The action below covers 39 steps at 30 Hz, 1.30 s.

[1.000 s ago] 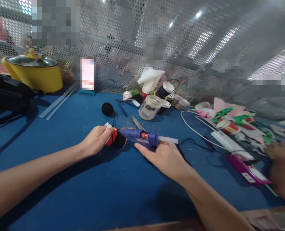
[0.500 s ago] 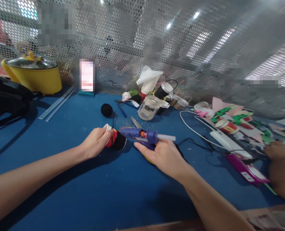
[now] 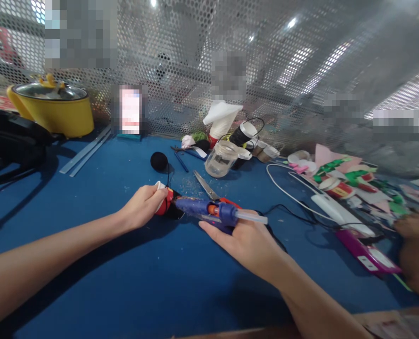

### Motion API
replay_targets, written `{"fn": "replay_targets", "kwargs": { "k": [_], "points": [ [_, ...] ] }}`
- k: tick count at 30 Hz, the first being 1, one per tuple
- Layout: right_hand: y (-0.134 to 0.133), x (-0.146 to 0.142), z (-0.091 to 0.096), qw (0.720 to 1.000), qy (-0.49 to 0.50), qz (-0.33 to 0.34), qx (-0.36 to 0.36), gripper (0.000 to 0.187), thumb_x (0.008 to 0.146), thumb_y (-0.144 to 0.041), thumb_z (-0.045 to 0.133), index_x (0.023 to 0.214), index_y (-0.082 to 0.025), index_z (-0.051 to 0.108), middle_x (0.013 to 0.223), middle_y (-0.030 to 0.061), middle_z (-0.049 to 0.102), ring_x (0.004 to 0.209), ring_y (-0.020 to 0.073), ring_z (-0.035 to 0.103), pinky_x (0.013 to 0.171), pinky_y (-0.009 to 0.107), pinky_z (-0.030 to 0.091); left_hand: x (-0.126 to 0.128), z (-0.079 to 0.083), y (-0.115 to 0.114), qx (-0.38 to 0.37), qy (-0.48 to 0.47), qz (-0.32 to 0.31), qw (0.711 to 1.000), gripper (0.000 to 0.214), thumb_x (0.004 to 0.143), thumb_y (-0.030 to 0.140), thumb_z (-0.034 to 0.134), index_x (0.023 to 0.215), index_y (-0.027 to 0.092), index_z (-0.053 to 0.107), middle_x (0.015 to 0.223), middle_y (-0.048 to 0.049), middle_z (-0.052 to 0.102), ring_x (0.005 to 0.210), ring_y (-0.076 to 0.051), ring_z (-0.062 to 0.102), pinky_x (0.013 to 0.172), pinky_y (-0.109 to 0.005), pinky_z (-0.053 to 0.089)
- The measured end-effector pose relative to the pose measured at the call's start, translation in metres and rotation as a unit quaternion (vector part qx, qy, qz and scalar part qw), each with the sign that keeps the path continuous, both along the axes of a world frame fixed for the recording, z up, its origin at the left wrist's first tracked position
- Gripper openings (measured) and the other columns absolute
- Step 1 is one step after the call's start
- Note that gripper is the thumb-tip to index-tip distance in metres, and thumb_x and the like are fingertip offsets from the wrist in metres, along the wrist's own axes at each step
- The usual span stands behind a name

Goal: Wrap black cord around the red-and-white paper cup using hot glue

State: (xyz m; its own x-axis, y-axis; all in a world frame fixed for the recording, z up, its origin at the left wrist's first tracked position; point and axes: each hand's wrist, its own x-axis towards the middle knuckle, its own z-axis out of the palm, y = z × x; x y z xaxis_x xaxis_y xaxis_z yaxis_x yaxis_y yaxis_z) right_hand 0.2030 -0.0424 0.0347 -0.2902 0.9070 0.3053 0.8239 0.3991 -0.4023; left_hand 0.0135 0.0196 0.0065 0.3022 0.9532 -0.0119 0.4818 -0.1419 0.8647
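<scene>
My left hand (image 3: 142, 205) is closed around a small red-and-white paper cup (image 3: 164, 203), tipped on its side, with black yarn around its far end. A strand runs from the cup to a black yarn ball (image 3: 159, 161) on the table just behind. In my right hand (image 3: 253, 245) is a blue hot glue gun (image 3: 197, 207), a clear glue stick poking out of its back. Its nozzle points left and overlaps the cup's side; I cannot tell if it touches. Scissors (image 3: 205, 184) with red handles lie behind the gun, partly covered by it.
A clear plastic jar (image 3: 220, 162) and yarn-wrapped cups (image 3: 242, 133) stand at the back. A yellow electric pot (image 3: 62, 110) is at left. On the right lie a purple power strip (image 3: 366, 254), cables, craft scraps (image 3: 354, 176) and another person's blurred hand (image 3: 416, 230).
The glue gun has come nearer to me and a little right, its nozzle now lower along the cup. More of the scissors shows, including the red handle. My left hand holds the cup nearly still.
</scene>
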Motion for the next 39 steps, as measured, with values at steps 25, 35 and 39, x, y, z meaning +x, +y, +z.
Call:
{"fn": "replay_targets", "kwargs": {
  "k": [25,35,39],
  "points": [
    [0.034,0.022,0.006,0.829,0.474,-0.065,-0.288,0.024,0.066,-0.034,0.057,0.061,-0.012,0.053,0.05,-0.0021,0.051,0.041,0.0041,0.044,0.038,0.014,0.035,-0.002,-0.003,0.0,0.022,-0.011,-0.006,1.0,0.032,0.075,0.034,0.028,0.048,0.017,0.035,0.045,0.0043,0.032,0.045,-0.009,0.031,0.044,-0.022,0.024],
    [0.124,0.062,0.034,0.798,0.522,-0.17,-0.248,0.024,0.078,-0.026,0.044,0.059,-0.012,0.048,0.041,-0.0019,0.05,0.032,0.003,0.042,0.033,0.013,0.037,-0.003,-0.001,0.0,0.031,0.008,-0.013,0.999,0.033,0.075,0.036,0.027,0.047,0.018,0.03,0.045,0.0043,0.028,0.044,-0.009,0.028,0.044,-0.023,0.022],
    [0.147,0.068,0.035,0.794,0.498,-0.189,-0.292,0.026,0.081,-0.026,0.039,0.06,-0.012,0.047,0.041,-0.0006,0.051,0.032,0.0035,0.043,0.034,0.014,0.039,-0.004,-0.002,0.0,0.027,0.015,-0.01,0.999,0.033,0.074,0.039,0.026,0.049,0.018,0.03,0.048,0.0043,0.027,0.045,-0.009,0.027,0.045,-0.023,0.022]
  ]
}}
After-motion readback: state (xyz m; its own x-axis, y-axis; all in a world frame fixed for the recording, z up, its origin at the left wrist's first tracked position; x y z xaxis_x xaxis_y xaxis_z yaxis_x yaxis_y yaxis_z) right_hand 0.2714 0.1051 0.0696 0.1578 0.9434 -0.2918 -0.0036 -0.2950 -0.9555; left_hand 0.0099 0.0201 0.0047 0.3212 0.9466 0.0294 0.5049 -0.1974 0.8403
